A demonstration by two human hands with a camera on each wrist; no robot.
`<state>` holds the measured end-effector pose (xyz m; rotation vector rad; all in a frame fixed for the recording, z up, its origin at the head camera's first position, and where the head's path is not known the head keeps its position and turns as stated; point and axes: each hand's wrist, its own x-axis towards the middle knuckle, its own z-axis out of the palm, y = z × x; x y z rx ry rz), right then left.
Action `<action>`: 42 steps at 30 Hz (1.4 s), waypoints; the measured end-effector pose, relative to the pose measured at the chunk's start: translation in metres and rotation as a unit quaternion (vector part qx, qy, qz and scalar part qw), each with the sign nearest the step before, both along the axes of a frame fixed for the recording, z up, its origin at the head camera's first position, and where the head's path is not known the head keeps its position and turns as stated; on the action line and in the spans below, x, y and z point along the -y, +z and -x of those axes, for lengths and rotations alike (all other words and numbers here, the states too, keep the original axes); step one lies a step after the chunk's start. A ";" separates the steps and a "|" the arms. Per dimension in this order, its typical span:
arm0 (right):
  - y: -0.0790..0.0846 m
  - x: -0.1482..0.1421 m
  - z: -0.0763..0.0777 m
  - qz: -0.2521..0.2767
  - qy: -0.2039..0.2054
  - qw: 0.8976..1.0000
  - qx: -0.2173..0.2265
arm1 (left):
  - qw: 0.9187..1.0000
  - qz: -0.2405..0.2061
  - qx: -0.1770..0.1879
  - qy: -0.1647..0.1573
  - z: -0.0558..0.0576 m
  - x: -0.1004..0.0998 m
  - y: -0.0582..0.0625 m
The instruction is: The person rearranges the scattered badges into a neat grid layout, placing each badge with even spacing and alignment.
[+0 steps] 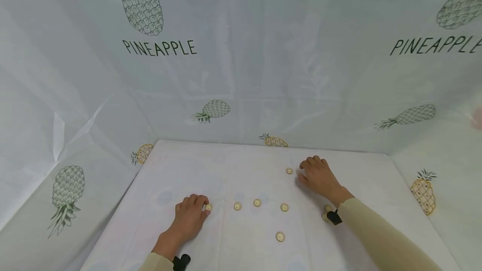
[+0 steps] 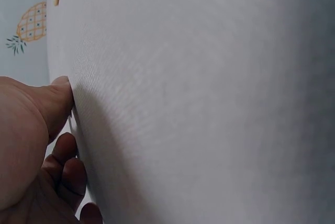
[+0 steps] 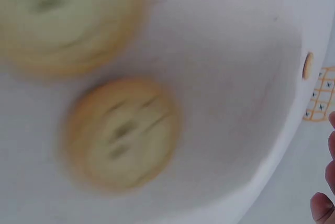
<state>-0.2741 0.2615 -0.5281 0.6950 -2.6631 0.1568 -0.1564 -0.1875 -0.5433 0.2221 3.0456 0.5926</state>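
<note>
In the head view, my left hand [image 1: 190, 216] rests low on the left of the white table and pinches a round tan button [image 1: 208, 207] between thumb and index finger. That button is hidden in the left wrist view, where the thumb [image 2: 60, 101] shows at the tabletop. My right hand [image 1: 320, 177] hovers at the back right, thumb and fingers apart with nothing between them. Just left of its fingertips lies another button [image 1: 289, 171]. Two more buttons, one [image 3: 123, 132] with two dark central marks, lie under the right wrist.
A loose row runs across the middle: a left button [image 1: 237, 206], a middle one [image 1: 257, 203] and a right one [image 1: 284, 207]. Nearer the front lies one more button [image 1: 280, 236]. A pineapple-print sheet [image 1: 271, 74] hangs behind the table [image 1: 233, 166] and along its sides.
</note>
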 end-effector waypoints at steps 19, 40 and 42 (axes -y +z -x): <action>0.009 -0.099 -0.071 0.023 -0.056 0.998 -0.030 | 1.000 0.004 0.008 0.000 -0.001 0.000 -0.001; -0.014 -0.138 -0.111 -0.027 -0.038 0.999 0.000 | 1.000 0.007 0.002 -0.003 -0.001 0.000 -0.002; -0.016 -0.139 -0.110 -0.030 -0.035 0.999 -0.003 | 1.000 0.008 -0.004 -0.006 0.000 0.000 -0.003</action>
